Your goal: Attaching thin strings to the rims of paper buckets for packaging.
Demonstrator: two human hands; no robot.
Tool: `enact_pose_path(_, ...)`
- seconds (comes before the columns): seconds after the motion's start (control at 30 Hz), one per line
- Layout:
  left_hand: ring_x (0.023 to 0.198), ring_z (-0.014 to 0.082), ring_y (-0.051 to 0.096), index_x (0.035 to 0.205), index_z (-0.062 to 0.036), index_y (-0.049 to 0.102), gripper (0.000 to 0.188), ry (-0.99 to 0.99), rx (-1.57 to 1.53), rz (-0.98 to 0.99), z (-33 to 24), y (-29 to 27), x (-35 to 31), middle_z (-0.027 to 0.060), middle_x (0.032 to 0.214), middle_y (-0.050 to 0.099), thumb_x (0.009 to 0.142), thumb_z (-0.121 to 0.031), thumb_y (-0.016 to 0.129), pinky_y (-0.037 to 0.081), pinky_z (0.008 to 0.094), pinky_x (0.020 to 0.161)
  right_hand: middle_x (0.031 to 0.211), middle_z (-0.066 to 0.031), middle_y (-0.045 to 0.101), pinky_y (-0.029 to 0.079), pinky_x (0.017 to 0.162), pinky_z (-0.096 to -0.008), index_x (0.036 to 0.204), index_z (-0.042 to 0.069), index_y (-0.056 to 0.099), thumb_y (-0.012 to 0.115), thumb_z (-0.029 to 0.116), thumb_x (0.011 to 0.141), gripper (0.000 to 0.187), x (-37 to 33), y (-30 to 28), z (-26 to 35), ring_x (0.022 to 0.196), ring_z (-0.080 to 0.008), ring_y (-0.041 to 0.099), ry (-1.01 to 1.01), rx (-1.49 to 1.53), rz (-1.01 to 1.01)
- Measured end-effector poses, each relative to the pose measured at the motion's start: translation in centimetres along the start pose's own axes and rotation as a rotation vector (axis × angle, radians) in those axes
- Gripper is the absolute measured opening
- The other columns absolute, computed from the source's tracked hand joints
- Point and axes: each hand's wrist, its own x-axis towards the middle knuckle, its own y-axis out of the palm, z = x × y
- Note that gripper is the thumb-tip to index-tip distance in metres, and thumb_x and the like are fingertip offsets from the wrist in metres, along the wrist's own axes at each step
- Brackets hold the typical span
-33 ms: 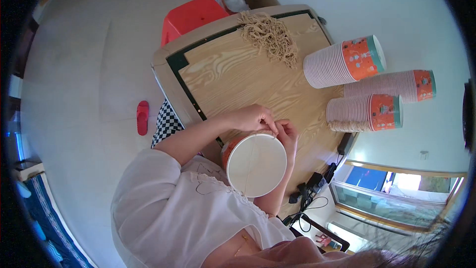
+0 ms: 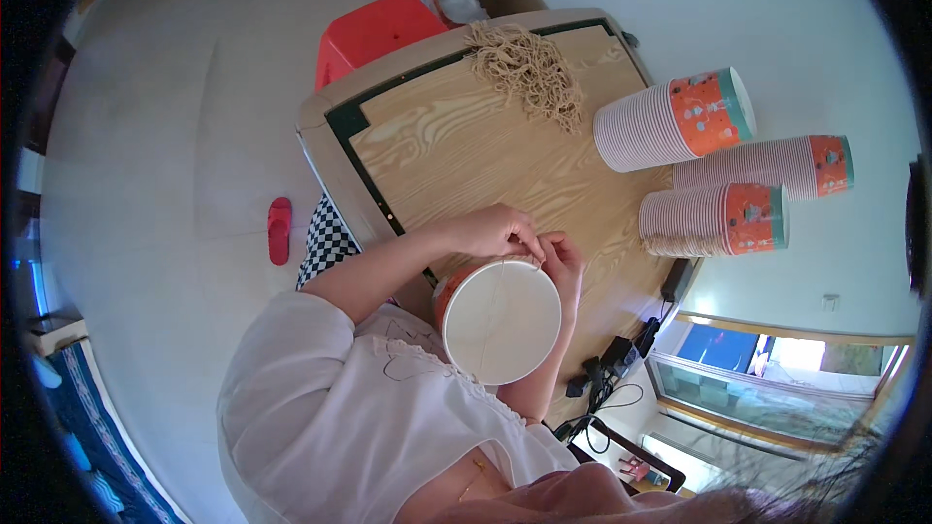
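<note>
A white paper tub (image 2: 505,325) with an orange printed outside rests against my body, its open mouth facing up. A thin beige string (image 2: 497,306) runs across that mouth from the near rim to the far rim. At the far rim, the fingertips of my left hand (image 2: 497,232) are pinched together on the string. My right hand (image 2: 564,267) pinches there too, beside the left fingertips, its forearm passing behind the tub. The fingers hide most of the string's end, so I cannot tell whether it is knotted.
Tangled beige strings (image 2: 529,73) lie on the far part of the wooden table (image 2: 427,150). Several tall stacks of orange-printed tubs (image 2: 646,128) lie on their sides at the right. Black cables and plugs (image 2: 614,359) sit near the right edge. A red stool (image 2: 374,37) stands beyond the table.
</note>
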Motion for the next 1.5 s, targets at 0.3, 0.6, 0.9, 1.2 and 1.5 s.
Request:
enact_pose_path(0.3, 0.073, 0.0137, 0.06, 0.087, -0.0066, 0.067, 0.014, -0.2, -0.133, 0.079, -1.5, -0.7, -0.3, 0.0045, 0.082, 0.064, 0.081, -0.02, 0.067, 0.047, 0.028, 0.065, 0.077, -0.004, 0.062, 0.045, 0.066, -0.0238, 0.084, 0.0, 0.059, 0.059, 0.002, 0.085, 0.002, -0.8, -0.3, 1.0, 0.071, -0.0101, 0.056, 0.018, -0.009, 0.079)
enact_pose_path(0.6, 0.071, 0.0086, 0.056, 0.083, -0.0044, 0.061, 0.016, -0.334, -0.695, 0.072, -0.1, 1.0, -1.0, 0.0014, 0.078, 0.062, 0.087, -0.019, 0.055, 0.045, 0.0237, 0.064, 0.074, -0.0018, 0.059, 0.044, 0.061, -0.0208, 0.084, 0.001, 0.055, 0.055, 0.004, 0.089, 0.005, -1.9, -0.4, 2.4, 0.067, -0.0072, 0.054, 0.0, -0.184, 0.209)
enact_pose_path(0.9, 0.069, 0.0068, 0.056, 0.087, -0.0029, 0.067, 0.021, -0.526, -1.182, 0.066, -0.7, 1.5, -1.5, -0.0004, 0.076, 0.062, 0.085, -0.023, 0.062, 0.044, 0.0201, 0.064, 0.078, -0.0021, 0.06, 0.045, 0.065, -0.0218, 0.087, -0.001, 0.059, 0.056, 0.001, 0.087, 0.004, -2.9, -0.3, 2.8, 0.072, -0.0076, 0.054, 0.026, -0.127, 0.136)
enact_pose_path(1.2, 0.059, 0.0027, 0.046, 0.096, -0.0055, 0.069, 0.021, -0.637, -0.972, -0.021, -2.0, 0.8, -1.9, -0.0055, 0.072, 0.058, 0.085, -0.022, 0.062, 0.036, 0.0189, 0.051, 0.077, -0.0015, 0.059, 0.044, 0.068, -0.0217, 0.083, 0.0, 0.059, 0.062, -0.001, 0.082, 0.004, -4.4, 1.1, 3.4, 0.073, -0.0085, 0.054, -0.13, -0.289, -0.127)
enact_pose_path(1.5, 0.082, 0.0096, 0.061, 0.103, 0.0005, 0.066, 0.025, -0.514, -0.872, -0.017, -1.8, 0.8, -1.9, 0.0062, 0.093, 0.067, 0.083, -0.013, 0.061, 0.048, 0.0217, 0.073, 0.08, -0.0032, 0.058, 0.044, 0.072, -0.0228, 0.083, 0.001, 0.057, 0.063, -0.005, 0.08, 0.008, -4.3, 1.2, 3.3, 0.076, -0.0101, 0.053, -0.17, -0.136, -0.082)
